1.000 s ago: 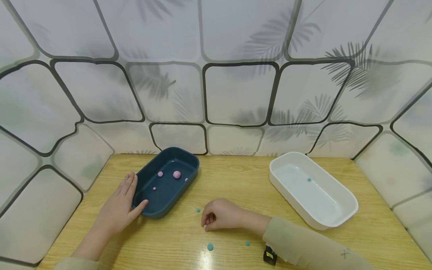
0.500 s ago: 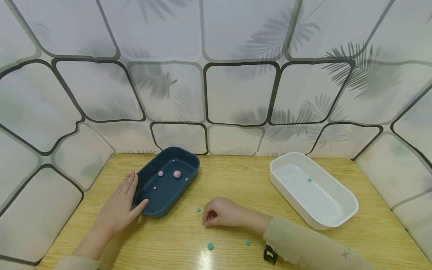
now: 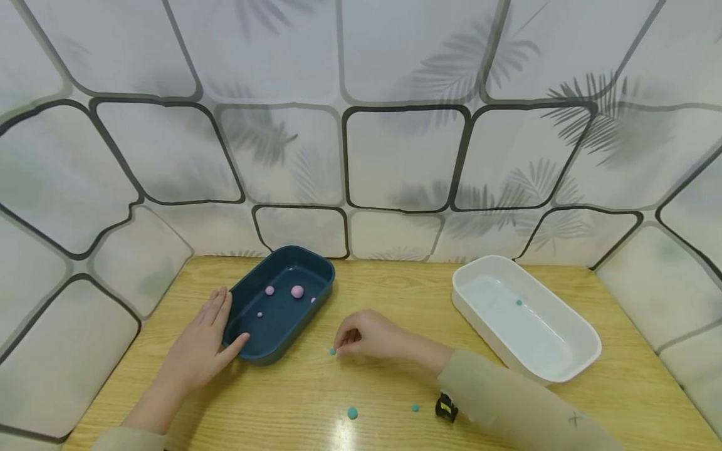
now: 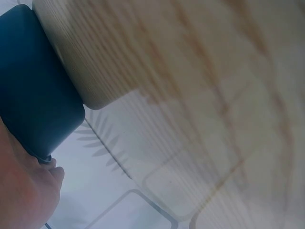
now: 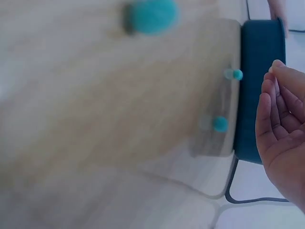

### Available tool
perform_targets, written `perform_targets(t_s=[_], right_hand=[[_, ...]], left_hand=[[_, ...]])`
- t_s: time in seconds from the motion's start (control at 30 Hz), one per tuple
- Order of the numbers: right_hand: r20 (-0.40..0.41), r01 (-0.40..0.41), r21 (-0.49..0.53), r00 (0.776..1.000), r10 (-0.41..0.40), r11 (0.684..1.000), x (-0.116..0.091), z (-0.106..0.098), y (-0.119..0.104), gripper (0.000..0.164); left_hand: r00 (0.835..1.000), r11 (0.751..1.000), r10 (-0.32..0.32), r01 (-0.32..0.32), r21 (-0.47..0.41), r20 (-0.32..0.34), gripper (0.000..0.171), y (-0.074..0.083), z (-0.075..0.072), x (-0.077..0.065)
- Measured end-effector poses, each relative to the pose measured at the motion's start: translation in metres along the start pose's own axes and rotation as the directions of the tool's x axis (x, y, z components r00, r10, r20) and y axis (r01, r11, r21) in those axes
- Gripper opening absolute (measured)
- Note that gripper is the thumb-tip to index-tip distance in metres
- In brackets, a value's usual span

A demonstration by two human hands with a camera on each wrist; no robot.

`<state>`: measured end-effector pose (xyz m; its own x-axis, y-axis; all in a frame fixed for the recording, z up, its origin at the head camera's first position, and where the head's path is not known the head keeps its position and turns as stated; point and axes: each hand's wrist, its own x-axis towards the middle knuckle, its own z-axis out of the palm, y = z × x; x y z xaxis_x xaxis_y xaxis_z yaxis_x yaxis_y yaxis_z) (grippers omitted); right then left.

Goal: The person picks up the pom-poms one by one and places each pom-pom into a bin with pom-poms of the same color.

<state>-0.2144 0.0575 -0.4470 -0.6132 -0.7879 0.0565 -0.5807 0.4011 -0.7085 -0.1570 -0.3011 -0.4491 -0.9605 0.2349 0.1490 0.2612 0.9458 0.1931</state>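
My left hand [image 3: 194,347] rests against the left side of a dark blue tray [image 3: 284,341], fingers straight along it and thumb across its near corner. The left wrist view shows the hand [image 4: 28,186] at the tray's rim. Several pink balls [image 3: 297,292] of different sizes lie in the tray. To its right, my right hand [image 3: 369,335] is just above the table, thumb and forefinger pinching a tiny pale ball [image 5: 270,70], mostly hidden by the fingertips. A small teal ball [image 3: 332,351] lies beside those fingertips. Two more teal balls [image 3: 352,413] [image 3: 415,408] lie nearer the front.
A white tray [image 3: 564,371] stands on the right of the wooden table [image 3: 271,407], with one teal ball [image 3: 519,302] inside. A patterned wall [image 3: 400,156] closes off the back and sides. A black device [image 3: 446,407] sits at my right wrist.
My right hand has lifted slightly away from me, from the table's middle to beside the nearest teal ball, still pinching. The left hand and both trays have stayed in place.
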Motion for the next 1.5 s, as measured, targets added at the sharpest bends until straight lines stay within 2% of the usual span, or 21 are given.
perform_targets(t_s=[0.43, 0.7, 0.93, 1.27, 1.5], right_hand=[[-0.072, -0.036, 0.032, 0.997, 0.038, 0.999, 0.027, -0.024, -0.007, 0.007], [-0.089, -0.039, 0.033, 0.995, 0.042, 0.999, 0.042, -0.032, -0.009, 0.011], [-0.107, -0.052, 0.068, 0.992, 0.059, 0.996, 0.055, -0.037, -0.008, 0.008], [-0.139, -0.040, 0.085, 0.989, 0.051, 0.996, 0.077, -0.044, -0.006, 0.016], [-0.180, -0.104, 0.090, 0.976, 0.119, 0.990, 0.089, -0.043, -0.005, 0.018]], left_hand=[[1.000, 1.000, 0.005, -0.005, 0.004, -0.012, 0.093, 0.000, 0.000, 0.000], [1.000, 1.000, 0.007, -0.007, 0.006, -0.007, 0.094, 0.000, -0.001, 0.000], [1.000, 1.000, 0.009, -0.009, -0.001, -0.016, 0.093, 0.000, -0.001, -0.001], [1.000, 1.000, 0.010, -0.010, -0.008, -0.029, 0.093, 0.000, 0.001, -0.002], [1.000, 1.000, 0.010, -0.011, -0.010, -0.025, 0.093, 0.001, 0.000, -0.002]])
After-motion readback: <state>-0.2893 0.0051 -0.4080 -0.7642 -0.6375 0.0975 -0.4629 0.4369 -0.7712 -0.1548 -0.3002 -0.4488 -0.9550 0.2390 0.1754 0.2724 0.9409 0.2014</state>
